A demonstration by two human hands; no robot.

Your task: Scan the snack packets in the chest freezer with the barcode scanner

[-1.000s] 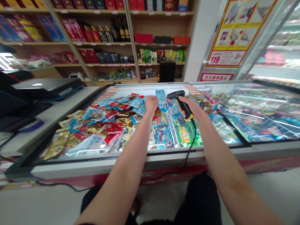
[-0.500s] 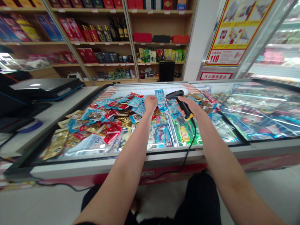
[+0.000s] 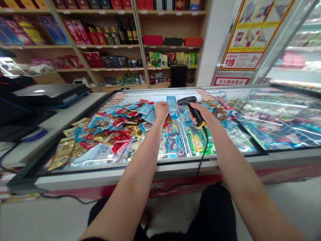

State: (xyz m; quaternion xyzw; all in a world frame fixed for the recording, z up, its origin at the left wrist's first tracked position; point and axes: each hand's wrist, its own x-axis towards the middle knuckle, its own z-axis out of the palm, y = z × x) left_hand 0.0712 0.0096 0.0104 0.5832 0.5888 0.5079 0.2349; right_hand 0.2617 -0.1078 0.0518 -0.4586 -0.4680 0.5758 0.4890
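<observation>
My left hand (image 3: 162,110) is closed on the edge of a blue snack packet (image 3: 172,103), which stands up with its printed face towards me. My right hand (image 3: 204,113) wraps round the grip of a black and yellow barcode scanner (image 3: 197,113). The scanner's head points left, close to the packet and apart from it. A cable (image 3: 200,160) runs from the grip down over the freezer's front. Left of my hands lies a heap of blue, red and gold snack packets (image 3: 117,122) on the glass lid. More packets (image 3: 223,113) lie to the right, beyond the scanner.
The chest freezer (image 3: 100,175) has bagged goods and a white wire divider (image 3: 184,139) under its glass. At left, a counter (image 3: 57,129) bears a flat scale-like device (image 3: 52,93). Behind the freezer stand shelves (image 3: 107,46) of boxes and bottles, and a black box (image 3: 178,76).
Almost nothing differs. The whole view shifts very slightly, and the scanner with its cable has moved a little to the left. The blue snack packet stays in my left hand.
</observation>
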